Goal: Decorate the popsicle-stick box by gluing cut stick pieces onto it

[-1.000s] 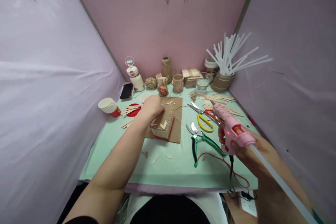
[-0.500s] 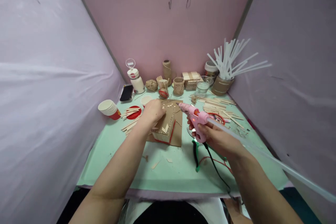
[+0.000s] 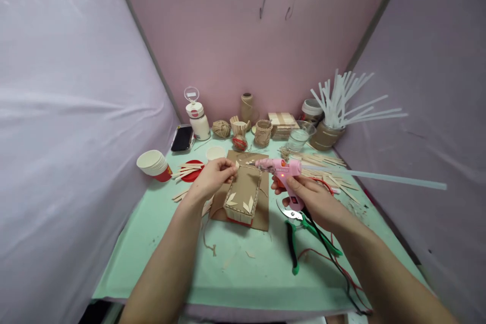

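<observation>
A cardboard-topped box [image 3: 246, 187] trimmed with twine has pale wooden diamond pieces [image 3: 248, 205] at its near corners. My left hand [image 3: 217, 178] is at the box's far left corner, finger and thumb pinched on a small pale wooden piece [image 3: 237, 165]. My right hand [image 3: 304, 193] grips a pink glue gun [image 3: 283, 169], its nozzle pointing left over the far right part of the box. A long clear glue stick [image 3: 395, 178] sticks out of the gun's back. Under the box lies a cardboard sheet [image 3: 261, 220].
Green-handled pruning shears [image 3: 294, 228] and a black cable [image 3: 334, 258] lie below my right hand. Paper cups [image 3: 152, 162] and a red dish [image 3: 192, 174] with sticks are at left. Along the back stand a twine ball [image 3: 221, 129], a glass bowl [image 3: 299, 136] and a pot of glue sticks [image 3: 328, 134].
My left hand has drawn back from over the box to its far left corner, fingertips now showing. The glue gun has turned, its stick swinging up to nearly level. The view has shifted slightly.
</observation>
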The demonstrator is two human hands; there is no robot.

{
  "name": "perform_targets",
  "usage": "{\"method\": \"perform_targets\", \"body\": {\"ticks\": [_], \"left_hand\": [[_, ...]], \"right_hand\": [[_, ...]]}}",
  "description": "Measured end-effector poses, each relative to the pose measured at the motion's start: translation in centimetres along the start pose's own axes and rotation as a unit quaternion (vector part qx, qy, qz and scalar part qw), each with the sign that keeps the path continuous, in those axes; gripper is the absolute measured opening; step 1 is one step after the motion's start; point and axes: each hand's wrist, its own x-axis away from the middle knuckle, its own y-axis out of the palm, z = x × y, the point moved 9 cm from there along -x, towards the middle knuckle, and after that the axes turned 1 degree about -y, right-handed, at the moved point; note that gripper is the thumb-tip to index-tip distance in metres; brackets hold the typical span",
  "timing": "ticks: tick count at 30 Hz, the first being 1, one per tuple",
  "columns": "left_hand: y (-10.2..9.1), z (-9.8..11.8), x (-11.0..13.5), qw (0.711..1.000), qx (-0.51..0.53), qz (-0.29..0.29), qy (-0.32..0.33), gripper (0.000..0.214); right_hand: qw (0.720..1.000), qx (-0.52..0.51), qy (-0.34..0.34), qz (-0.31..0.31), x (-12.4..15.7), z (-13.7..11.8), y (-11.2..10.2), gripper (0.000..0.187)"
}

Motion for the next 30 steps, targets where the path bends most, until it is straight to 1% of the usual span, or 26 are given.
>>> {"method": "perform_targets", "body": {"ticks": [2,5,9,12,15,19,26,30], "left_hand": [[-0.1,-0.6,0.0,0.998,0.058,-0.003,-0.021,0.025],[-0.2,-0.9,0.0,0.994,0.1,-0.012,-0.033,0.026],[0.0,-1.5,-0.1,0.993,0.11,-0.019,-0.034,0.027],[-0.2,-1.8,-0.2,0.995,0.1,-0.005,-0.019,0.024],[-0.4,-2.1,-0.2,0.995,0.101,0.005,-0.013,0.023],[-0.5,-2.6,-0.1,0.993,0.111,0.01,-0.024,0.025],[-0.4,-3.1,0.0,0.99,0.134,0.017,-0.032,0.02],[-0.9,-3.2,0.0,0.986,0.162,0.031,-0.033,0.02]], "right_hand": [[0.999,0.045,0.009,-0.006,-0.3,-0.5,0.1,0.058],[0.995,0.1,0.021,-0.016,-0.8,-1.3,0.4,0.058],[0.987,0.156,0.025,-0.025,-1.6,-2.1,0.7,0.056],[0.979,0.198,0.021,-0.029,-2.0,-2.3,1.0,0.055],[0.973,0.228,0.015,-0.019,-2.4,-2.3,0.9,0.057],[0.968,0.25,0.004,-0.008,-2.7,-2.4,0.9,0.06],[0.967,0.253,0.003,-0.007,-3.2,-2.7,1.5,0.058],[0.969,0.245,0.016,-0.003,-3.2,-2.6,1.3,0.058]]}}
